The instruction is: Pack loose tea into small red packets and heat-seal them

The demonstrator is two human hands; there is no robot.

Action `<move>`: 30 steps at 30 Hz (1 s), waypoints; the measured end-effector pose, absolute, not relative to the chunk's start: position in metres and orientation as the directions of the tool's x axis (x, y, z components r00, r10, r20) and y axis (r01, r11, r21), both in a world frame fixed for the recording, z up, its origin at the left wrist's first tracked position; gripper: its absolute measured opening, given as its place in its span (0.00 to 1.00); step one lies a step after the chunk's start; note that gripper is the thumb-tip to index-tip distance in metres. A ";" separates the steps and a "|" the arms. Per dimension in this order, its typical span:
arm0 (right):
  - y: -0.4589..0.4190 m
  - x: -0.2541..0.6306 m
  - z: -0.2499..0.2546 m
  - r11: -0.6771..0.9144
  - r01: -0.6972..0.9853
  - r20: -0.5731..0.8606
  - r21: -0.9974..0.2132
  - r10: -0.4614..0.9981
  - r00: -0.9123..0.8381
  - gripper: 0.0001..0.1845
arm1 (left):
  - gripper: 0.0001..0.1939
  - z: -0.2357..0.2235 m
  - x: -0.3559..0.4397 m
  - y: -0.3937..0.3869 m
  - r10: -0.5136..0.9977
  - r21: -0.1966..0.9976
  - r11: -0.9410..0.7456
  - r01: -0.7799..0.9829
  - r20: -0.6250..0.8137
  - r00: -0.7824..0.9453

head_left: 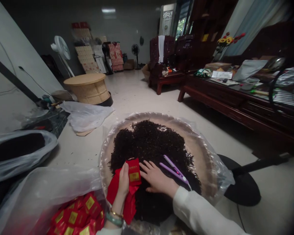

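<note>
My left hand (123, 181) is closed around a red packet (134, 168) with a gold label, held upright over the heap. More red packets (129, 205), laid flat, lie beneath that hand. My right hand (156, 178) is beside the packet, palm down and fingers spread, low over dark dried leaves (149, 138) that look like loose tea. Whether its fingertips touch the packet's edge I cannot tell. Just right of it, a purple hair straightener (175, 171) lies partly spread on the leaves. The leaves fill a wide round tray (205, 163) lined with clear plastic.
A plastic bag (71, 178) of filled red packets (75, 212) sits at the lower left, below a bag of dark leaves (17, 147). A black stand base (245, 182) is right of the tray. Dark wooden furniture (225, 101) lines the right side.
</note>
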State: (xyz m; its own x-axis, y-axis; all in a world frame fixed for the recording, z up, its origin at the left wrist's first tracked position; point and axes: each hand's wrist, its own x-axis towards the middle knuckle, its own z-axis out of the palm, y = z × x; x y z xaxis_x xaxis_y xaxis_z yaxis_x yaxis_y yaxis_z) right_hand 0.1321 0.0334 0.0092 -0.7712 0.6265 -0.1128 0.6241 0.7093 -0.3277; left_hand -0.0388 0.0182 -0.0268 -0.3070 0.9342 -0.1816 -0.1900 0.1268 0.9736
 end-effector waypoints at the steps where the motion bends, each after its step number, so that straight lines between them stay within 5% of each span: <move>1: 0.035 0.128 0.008 0.730 0.615 -0.113 -0.298 0.613 -0.782 0.47 | 0.30 -0.028 -0.040 0.019 0.939 0.981 0.120 -0.151 -0.161 -0.304; 5: 0.033 0.120 0.008 0.789 0.584 -0.071 -0.189 0.582 -0.810 0.27 | 0.28 -0.020 -0.046 0.017 0.979 1.000 -0.008 0.014 0.011 -0.202; 9: 0.031 0.122 0.016 0.753 0.626 -0.050 -0.203 0.631 -0.775 0.14 | 0.16 -0.007 -0.056 0.016 0.976 0.947 -0.151 0.284 0.188 -0.109; 14: 0.051 0.131 0.027 0.564 0.787 0.050 -0.248 0.819 -0.571 0.19 | 0.09 0.005 -0.063 0.019 0.929 0.858 -0.276 0.434 0.354 -0.108; 18: 0.067 0.134 0.026 0.320 0.935 -0.066 -0.156 0.941 -0.333 0.27 | 0.12 0.014 -0.060 0.019 0.846 0.733 -0.432 0.526 0.532 -0.047; 24: 0.060 0.132 0.025 0.381 0.906 -0.160 -0.187 0.898 -0.411 0.20 | 0.13 0.029 -0.057 0.015 0.792 0.553 -0.538 0.637 0.591 0.155; 27: 0.059 0.136 0.029 0.390 0.892 -0.164 -0.226 0.888 -0.430 0.18 | 0.07 0.036 -0.060 0.013 0.808 0.545 -0.488 0.682 0.577 0.117; 30: 0.062 0.141 0.032 0.379 0.888 -0.177 -0.259 0.886 -0.430 0.18 | 0.13 0.038 -0.063 0.013 0.858 0.583 -0.417 0.697 0.507 0.089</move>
State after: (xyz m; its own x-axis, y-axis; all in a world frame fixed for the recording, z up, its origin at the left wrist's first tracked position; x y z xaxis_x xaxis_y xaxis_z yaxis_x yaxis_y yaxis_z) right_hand 0.1412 0.0615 0.0324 -0.4296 0.8855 -0.1768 0.8883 0.3791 -0.2593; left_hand -0.0634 0.0130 0.0383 0.0891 0.8576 0.5065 0.6974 -0.4168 0.5830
